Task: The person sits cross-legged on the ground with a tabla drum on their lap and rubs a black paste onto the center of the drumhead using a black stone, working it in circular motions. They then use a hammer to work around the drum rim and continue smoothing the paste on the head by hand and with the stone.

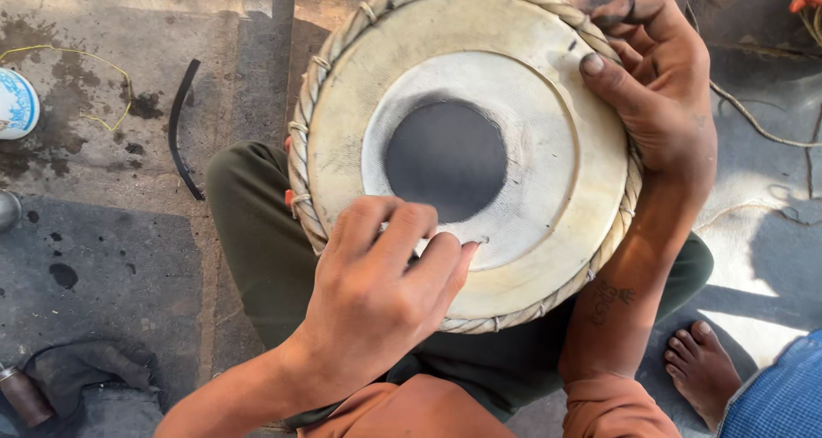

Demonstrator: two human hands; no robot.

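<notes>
A round drum (514, 258) rests on my lap, its pale skin head facing up with a black circular patch (445, 160) in the middle and a braided rope rim (301, 190) around it. My left hand (377, 292) lies on the near part of the head, fingers curled, fingertips pressing at the edge of the inner skin ring; whether it holds a small tool is hidden. My right hand (655, 87) grips the far right rim, thumb on the skin, fingers blackened.
Stained concrete floor all around. A curved black strip (180, 130) lies to the left, beside a yellow wire (94, 61) and a white-blue bowl (15, 104). A dark rag (81, 374) sits at bottom left. Cords (762, 130) trail right. Another person's bare foot (700, 365) is at bottom right.
</notes>
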